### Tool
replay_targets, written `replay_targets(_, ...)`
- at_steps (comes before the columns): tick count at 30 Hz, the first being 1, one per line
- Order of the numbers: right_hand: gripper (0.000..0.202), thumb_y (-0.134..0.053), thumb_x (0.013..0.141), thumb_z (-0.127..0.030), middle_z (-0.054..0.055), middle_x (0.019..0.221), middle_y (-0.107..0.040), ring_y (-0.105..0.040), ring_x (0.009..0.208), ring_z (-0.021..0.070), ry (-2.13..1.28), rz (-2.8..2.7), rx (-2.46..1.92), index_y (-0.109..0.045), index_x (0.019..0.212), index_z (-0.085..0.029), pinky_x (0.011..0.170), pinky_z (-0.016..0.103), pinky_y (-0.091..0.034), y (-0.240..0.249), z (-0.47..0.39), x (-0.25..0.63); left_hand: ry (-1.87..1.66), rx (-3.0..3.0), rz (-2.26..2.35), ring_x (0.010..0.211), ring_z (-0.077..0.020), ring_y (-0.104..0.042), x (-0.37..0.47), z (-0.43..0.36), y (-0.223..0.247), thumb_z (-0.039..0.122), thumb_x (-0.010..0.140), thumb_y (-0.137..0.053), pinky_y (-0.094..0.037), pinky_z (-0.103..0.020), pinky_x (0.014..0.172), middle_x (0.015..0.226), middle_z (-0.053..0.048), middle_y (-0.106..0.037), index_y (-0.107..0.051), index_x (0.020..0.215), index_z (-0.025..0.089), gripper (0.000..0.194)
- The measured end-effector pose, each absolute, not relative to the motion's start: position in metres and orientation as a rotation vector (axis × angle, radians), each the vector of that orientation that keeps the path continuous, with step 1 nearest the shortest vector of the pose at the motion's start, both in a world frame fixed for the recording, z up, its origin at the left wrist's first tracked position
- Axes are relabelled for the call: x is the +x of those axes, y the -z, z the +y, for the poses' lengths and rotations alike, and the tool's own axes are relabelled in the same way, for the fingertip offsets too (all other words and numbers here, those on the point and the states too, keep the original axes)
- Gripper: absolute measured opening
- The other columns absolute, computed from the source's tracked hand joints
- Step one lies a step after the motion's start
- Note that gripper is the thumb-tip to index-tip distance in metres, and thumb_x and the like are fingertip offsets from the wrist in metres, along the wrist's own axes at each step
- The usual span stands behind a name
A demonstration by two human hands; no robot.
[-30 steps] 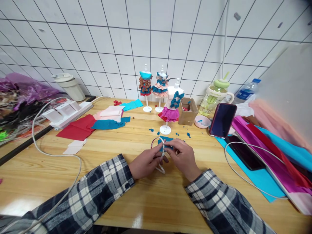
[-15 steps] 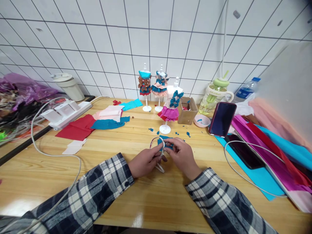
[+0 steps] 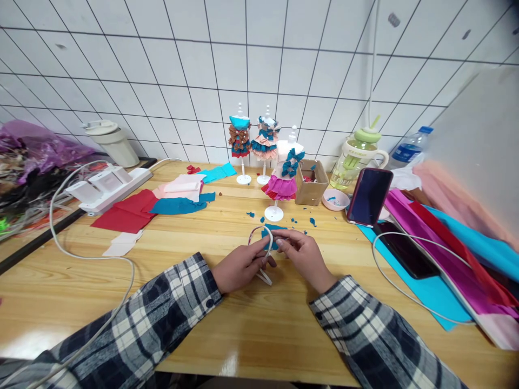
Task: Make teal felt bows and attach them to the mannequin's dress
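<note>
My left hand (image 3: 243,266) is closed around a thin white looped item (image 3: 267,233) with a dark pinkish stripe along one side. One loop rises above the fingers and another white end pokes out below; its middle is hidden in the hand, so I cannot tell its kind. Just right of the loop, my right hand (image 3: 305,254) has thumb and fingers pinched together; what they hold, if anything, is too small to make out. A teal cloth piece (image 3: 270,229) lies on the table behind the fingers, partly covered by them.
Three dressed mini mannequins (image 3: 274,213) stand ahead, near a cardboard box (image 3: 310,192) and a pink dish (image 3: 335,200). Cloth pieces (image 3: 125,210) and a power strip (image 3: 115,189) lie left. A propped phone (image 3: 368,195), a green-lidded bottle (image 3: 359,159) and fabric sheets (image 3: 425,300) are right.
My right fingertips have drawn slightly right, away from the white loop they were touching. The left hand keeps its hold, and the camera has shifted a little.
</note>
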State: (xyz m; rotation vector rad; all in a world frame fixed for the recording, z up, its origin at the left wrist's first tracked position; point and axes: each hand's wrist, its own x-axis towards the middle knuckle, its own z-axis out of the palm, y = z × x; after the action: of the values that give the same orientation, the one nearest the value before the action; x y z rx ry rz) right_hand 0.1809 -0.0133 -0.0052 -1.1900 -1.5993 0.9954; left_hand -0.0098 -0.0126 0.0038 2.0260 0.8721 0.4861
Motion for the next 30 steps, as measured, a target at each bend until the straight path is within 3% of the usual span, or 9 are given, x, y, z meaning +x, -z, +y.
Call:
replay_targets(9,0.011,-0.066,0.075,-0.027,0.002,0.08,-0.07,-0.054,0.059,0.012,-0.83,-1.623,-1.288,-0.071,0.082,-0.021,0.057,0.025,-0.043,0.0091,-0.0113,0.1816,-0.372,2.162,0.879,0.078,-0.015,-0.064,-0.0113,-0.0111,-0.0025,0.022,0.093,-0.035,-0.048,-0.026,0.074,0.096,-0.001,-0.07,-0.024,0.142,0.026,0.05)
replay_targets(14,0.012,-0.062,0.079,-0.028,0.001,0.075,-0.066,-0.052,0.058,0.0119,-0.867,-1.644,-1.32,-0.068,0.084,-0.019,0.059,0.025,-0.043,0.0082,-0.0097,0.1837,-0.334,2.286,0.861,0.09,-0.0179,-0.065,-0.0127,-0.011,-0.0026,0.021,0.093,-0.035,-0.047,-0.028,0.081,0.105,-0.003,-0.07,-0.025,0.142,0.027,0.05)
replay_targets(21,0.01,-0.046,0.087,-0.019,0.002,0.081,-0.058,-0.052,0.078,0.0164,-0.643,-1.942,-1.274,-0.055,0.084,-0.019,0.07,0.029,-0.04,0.0058,-0.0115,0.1828,-0.316,2.241,0.867,0.092,-0.0181,-0.065,-0.0104,-0.0123,-0.0054,0.019,0.092,-0.037,-0.048,-0.028,0.081,0.106,-0.003,-0.07,-0.023,0.143,0.028,0.053)
replay_targets(27,0.011,-0.037,0.088,-0.015,0.004,0.086,-0.053,-0.05,0.082,0.0185,-0.554,-2.008,-1.269,-0.046,0.085,-0.02,0.071,0.031,-0.039,0.0098,-0.0139,0.1814,-0.358,2.215,0.891,0.091,-0.0182,-0.066,-0.0103,-0.0118,-0.0055,0.02,0.092,-0.037,-0.048,-0.028,0.08,0.105,-0.004,-0.07,-0.022,0.144,0.026,0.055)
replay_targets(30,0.01,-0.037,0.088,-0.015,0.004,0.086,-0.053,-0.05,0.082,0.0191,-0.545,-1.978,-1.27,-0.045,0.085,-0.021,0.071,0.031,-0.039,0.0114,-0.0135,0.1823,-0.416,2.202,0.913,0.091,-0.0167,-0.066,-0.01,-0.011,-0.0046,0.019,0.091,-0.038,-0.048,-0.026,0.081,0.104,-0.002,-0.071,-0.031,0.142,0.026,0.051)
